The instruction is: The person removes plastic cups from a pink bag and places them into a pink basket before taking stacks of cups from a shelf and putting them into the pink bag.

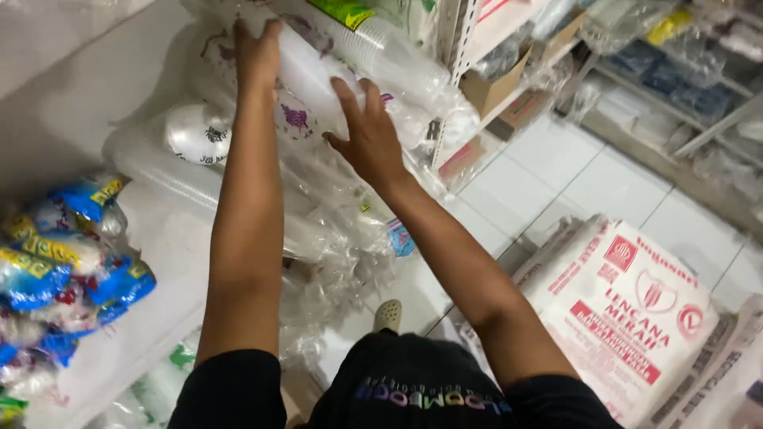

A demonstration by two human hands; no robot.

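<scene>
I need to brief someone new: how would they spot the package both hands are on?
Start at the white shelf on the left, piled with clear plastic sleeves. The package lies topmost, between the left hand and right hand. Unlike its clear neighbours, it is white with purple print.

The person wears a black short-sleeved shirt (413, 389), seen at the bottom of the frame. Its sleeves end high on the upper arms, leaving both forearms bare. A line of multicoloured lettering runs across the chest, upside down from this view, in pale blue, purple, yellow and pink tones. The left hand (258, 52) and the right hand (369, 139) are bare, with no gloves; no rings or watch can be made out. Just above the shirt's edge, at lower centre, shows a pale, perforated clog (388, 315), probably on the person's own foot.
</scene>
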